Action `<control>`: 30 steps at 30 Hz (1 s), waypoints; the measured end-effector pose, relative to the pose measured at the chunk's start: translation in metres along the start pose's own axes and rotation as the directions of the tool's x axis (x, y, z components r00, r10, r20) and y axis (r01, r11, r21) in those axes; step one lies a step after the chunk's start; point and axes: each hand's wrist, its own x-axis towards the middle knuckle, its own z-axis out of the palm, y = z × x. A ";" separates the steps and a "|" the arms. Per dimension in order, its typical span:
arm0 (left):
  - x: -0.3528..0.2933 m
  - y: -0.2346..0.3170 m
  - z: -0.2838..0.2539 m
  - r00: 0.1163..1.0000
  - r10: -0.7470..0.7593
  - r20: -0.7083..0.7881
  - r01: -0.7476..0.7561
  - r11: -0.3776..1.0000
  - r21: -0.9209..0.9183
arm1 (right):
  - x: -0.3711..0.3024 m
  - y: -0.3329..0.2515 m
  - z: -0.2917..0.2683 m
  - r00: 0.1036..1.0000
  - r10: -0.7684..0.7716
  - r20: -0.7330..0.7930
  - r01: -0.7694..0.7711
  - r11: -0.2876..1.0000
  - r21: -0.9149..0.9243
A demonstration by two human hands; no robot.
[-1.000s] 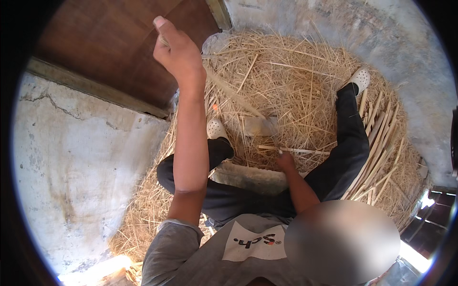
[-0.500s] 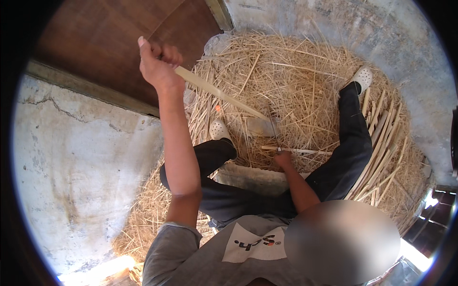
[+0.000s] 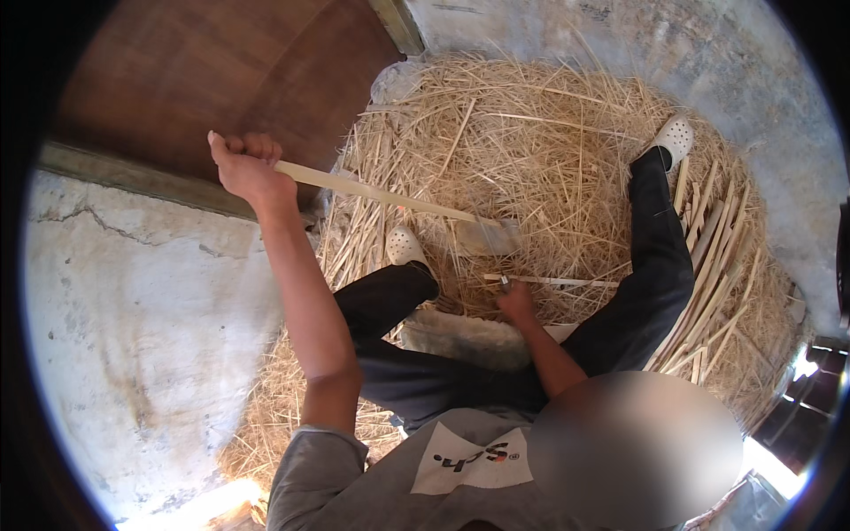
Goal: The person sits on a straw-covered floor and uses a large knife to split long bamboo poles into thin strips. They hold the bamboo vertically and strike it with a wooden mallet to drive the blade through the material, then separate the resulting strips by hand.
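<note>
My left hand (image 3: 252,168), raised at the left, has its fingers curled round one end of a long pale bamboo strip (image 3: 381,195). The strip slants down to the right, and its far end reaches over a flat greyish block (image 3: 485,239) in the straw. Closed low between my knees is my right hand (image 3: 517,303), round the handle of a knife (image 3: 505,281). Only a short metal part by the fist shows clearly; the blade is hard to make out. A second thin bamboo strip (image 3: 567,281) lies just beyond the right hand, running toward my right leg.
Shavings (image 3: 549,133) cover the floor in a thick heap. Several long split strips (image 3: 708,274) lie piled outside my right leg. A pale block (image 3: 465,339) lies near my lap. Walls (image 3: 133,301) and a brown wooden door (image 3: 212,80) close in the left and far sides.
My left hand has moved down and to the left with the strip, which now lies at a flatter slant. The knife's thin blade, visible earlier beyond my right fist, no longer shows clearly.
</note>
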 end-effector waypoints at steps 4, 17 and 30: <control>-0.001 0.003 -0.005 0.993 0.020 0.115 -0.019 1.000 -0.007 | -0.001 -0.014 -0.017 0.998 0.016 0.055 -0.011 0.996 -0.093; -0.012 0.004 0.012 0.993 -0.023 0.119 0.029 0.998 -0.050 | 0.015 0.029 -0.003 0.988 0.144 0.062 -0.141 0.989 -0.048; -0.024 0.007 0.019 0.990 -0.033 0.136 0.038 0.999 -0.038 | 0.015 0.038 0.005 1.000 -0.011 -0.003 0.010 0.994 -0.108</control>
